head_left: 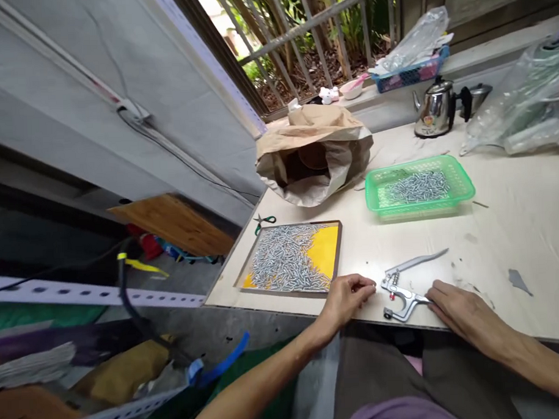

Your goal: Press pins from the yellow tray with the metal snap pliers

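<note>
On pale table (pixel 473 245) | left hand (pixel 349 295): pinched narrow, contents unclear, between yellow-bottomed tray (pixel 324 251) of metal pins (pixel 281 258) and snap-fastener pliers (pixel 410 300) | right hand (pixel 466 310): holding pliers' lower handle

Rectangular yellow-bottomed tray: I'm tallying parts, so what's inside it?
Many small silvery metal pieces lie heaped inside the tray, leaving yellow bottom bare mainly at the right. Whatever lies beneath the pile is covered.

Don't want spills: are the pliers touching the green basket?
Apart. The head view shows a strip of tabletop between the pliers and the green basket.
</note>
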A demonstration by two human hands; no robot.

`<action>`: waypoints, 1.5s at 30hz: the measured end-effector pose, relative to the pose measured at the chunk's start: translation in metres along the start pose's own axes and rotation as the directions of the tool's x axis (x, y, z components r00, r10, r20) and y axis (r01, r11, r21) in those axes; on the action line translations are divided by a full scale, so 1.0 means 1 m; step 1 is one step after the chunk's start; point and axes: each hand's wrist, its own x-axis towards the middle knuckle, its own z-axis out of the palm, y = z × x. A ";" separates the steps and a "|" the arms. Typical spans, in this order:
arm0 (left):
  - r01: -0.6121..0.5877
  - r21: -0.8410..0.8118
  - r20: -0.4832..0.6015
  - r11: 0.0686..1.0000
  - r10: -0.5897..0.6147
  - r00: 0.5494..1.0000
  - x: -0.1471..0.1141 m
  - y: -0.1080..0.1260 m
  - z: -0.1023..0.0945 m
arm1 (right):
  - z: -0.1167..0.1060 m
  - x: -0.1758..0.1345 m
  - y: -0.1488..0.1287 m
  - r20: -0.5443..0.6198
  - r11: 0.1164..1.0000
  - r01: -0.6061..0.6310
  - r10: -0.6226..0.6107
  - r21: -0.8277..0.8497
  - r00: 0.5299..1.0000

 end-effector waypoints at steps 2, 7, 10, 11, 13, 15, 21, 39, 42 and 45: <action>0.076 -0.036 0.046 0.996 -0.075 0.996 -0.006 -0.001 0.017 | -0.001 -0.001 -0.005 -0.020 1.000 0.019 -0.019 -0.022 1.000; 0.154 -0.052 0.079 0.987 -0.150 0.985 -0.006 -0.008 0.033 | -0.004 -0.007 -0.014 -0.065 0.994 0.092 -0.096 -0.060 0.993; 0.158 -0.052 0.076 0.986 -0.154 0.985 -0.006 -0.011 0.035 | -0.004 -0.009 -0.016 -0.084 0.991 0.108 -0.114 -0.073 0.990; 0.157 -0.049 0.074 0.986 -0.153 0.985 -0.006 -0.010 0.036 | -0.004 -0.010 -0.015 -0.085 0.991 0.111 -0.118 -0.077 0.989; 0.158 -0.031 0.071 0.987 -0.156 0.985 -0.007 -0.008 0.037 | -0.003 -0.010 -0.015 -0.078 0.990 0.112 -0.118 -0.080 0.990; 0.156 0.009 0.085 0.988 -0.156 0.984 -0.007 -0.004 0.037 | -0.002 -0.010 -0.014 -0.058 0.992 0.102 -0.106 -0.070 0.993; 0.149 0.177 0.241 0.973 -0.190 0.952 -0.004 0.003 0.030 | -0.003 -0.008 -0.012 0.014 0.997 0.074 -0.074 -0.012 0.997; 0.309 0.189 0.296 0.932 -0.355 0.887 0.004 0.007 0.030 | -0.006 0.003 0.007 0.108 0.997 0.052 -0.046 -0.049 0.993; 0.321 0.206 0.301 0.925 -0.372 0.878 0.006 0.008 0.030 | -0.008 0.007 0.023 0.050 0.993 0.030 -0.024 -0.117 0.998; 0.335 0.216 0.294 0.917 -0.388 0.874 0.007 0.009 0.031 | -0.010 0.010 0.036 0.076 0.984 0.016 -0.003 -0.176 0.997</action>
